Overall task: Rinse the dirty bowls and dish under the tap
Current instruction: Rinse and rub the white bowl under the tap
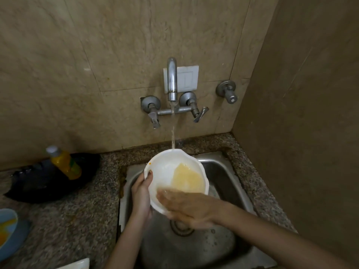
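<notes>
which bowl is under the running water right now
The white bowl, held over the sink by both hands. The blue bowl sits apart on the counter at far left.

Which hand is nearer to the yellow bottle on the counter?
The left hand. It grips the white bowl on the side facing the yellow bottle; the right hand is farther away.

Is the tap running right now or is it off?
Running: a stream falls from the tap onto the far rim of the white bowl above the sink.
</notes>
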